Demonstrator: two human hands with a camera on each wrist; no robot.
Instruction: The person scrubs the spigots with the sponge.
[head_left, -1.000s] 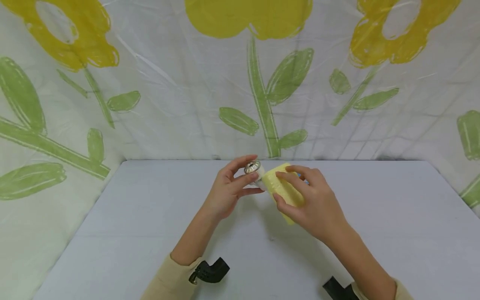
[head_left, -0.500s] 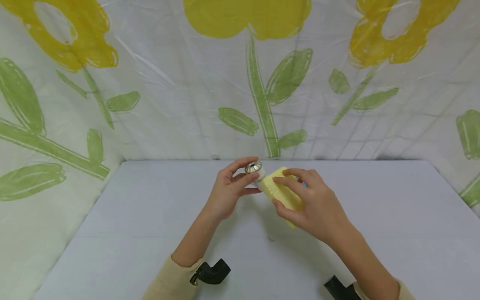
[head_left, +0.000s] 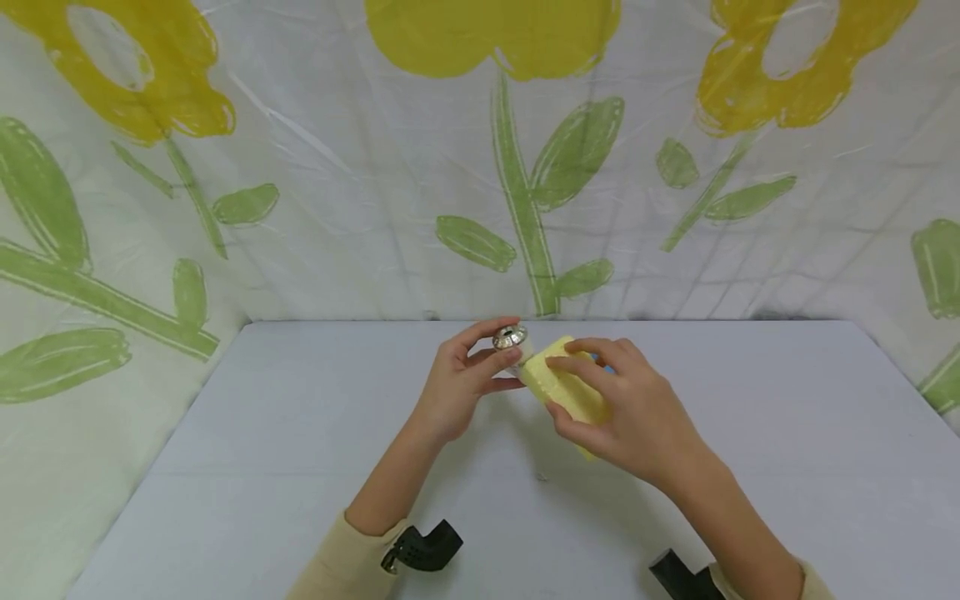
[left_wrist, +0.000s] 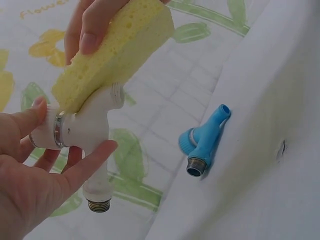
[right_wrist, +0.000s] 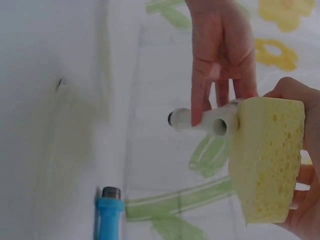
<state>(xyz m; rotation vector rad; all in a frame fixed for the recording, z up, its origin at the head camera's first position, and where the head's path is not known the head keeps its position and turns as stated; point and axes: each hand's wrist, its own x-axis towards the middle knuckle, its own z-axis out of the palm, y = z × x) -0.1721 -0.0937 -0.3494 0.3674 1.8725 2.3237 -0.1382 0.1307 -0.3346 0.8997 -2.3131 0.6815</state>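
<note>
My left hand (head_left: 453,392) holds a white plastic angle valve (left_wrist: 95,125) by its ribbed knob, which has a silver ring and cap. The valve's threaded metal end points down in the left wrist view. A thick yellow sponge (left_wrist: 117,47) is gripped between the thumb and fingers of my right hand (head_left: 630,408). Its lower edge lies against the valve's body near the knob. In the right wrist view the sponge (right_wrist: 270,160) hides much of the valve, while the open side outlet shows.
A second valve, blue (left_wrist: 206,137) with a threaded metal end, lies on the white table (head_left: 300,433) behind my right hand. The head view shows only a sliver of it. A flower-printed sheet (head_left: 337,167) hangs behind the table's back edge.
The sponge has shifted slightly down along the valve and tilted a little with my right hand. My left hand keeps its hold and has sunk slightly.
</note>
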